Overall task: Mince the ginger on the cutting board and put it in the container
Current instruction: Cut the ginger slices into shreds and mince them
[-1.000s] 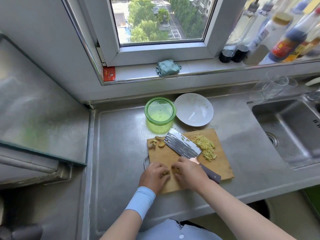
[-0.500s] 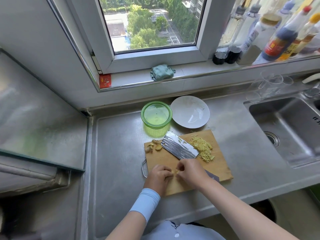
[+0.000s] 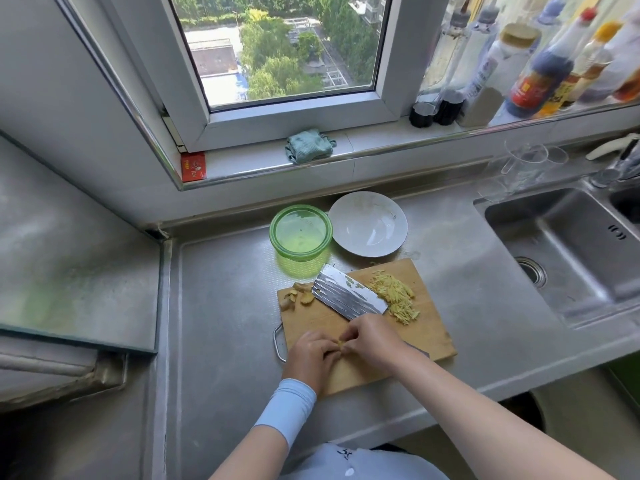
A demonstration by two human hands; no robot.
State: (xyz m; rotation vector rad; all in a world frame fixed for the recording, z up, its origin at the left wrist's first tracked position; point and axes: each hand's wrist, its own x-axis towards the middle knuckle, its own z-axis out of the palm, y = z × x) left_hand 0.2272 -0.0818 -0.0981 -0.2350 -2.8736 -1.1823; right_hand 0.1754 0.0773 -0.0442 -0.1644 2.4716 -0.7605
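Ginger (image 3: 394, 297) on wooden board (image 3: 431, 329), steel counter (image 3: 225, 306) (window (image 3: 277, 46) above).

Ginger bit (image 3: 341, 344) pinched between left hand (image 3: 311, 358) and right hand (image 3: 374, 341) fingertips, mostly covered, shape too small to tell. Cleaver (image 3: 348, 296) handle hidden under right hand. Near part of cutting board (image 3: 429, 327) covered by both hands. Bottles (image 3: 540, 74) on far-right sill cut by top and right edges, labels blurred. Sink (image 3: 561, 251) cut off at right edge. Clear glasses (image 3: 526, 164) on its far side hard to outline. Red card (image 3: 193, 166) on sill, print unreadable. Steel side surface (image 3: 69, 254) cut off at left edge.
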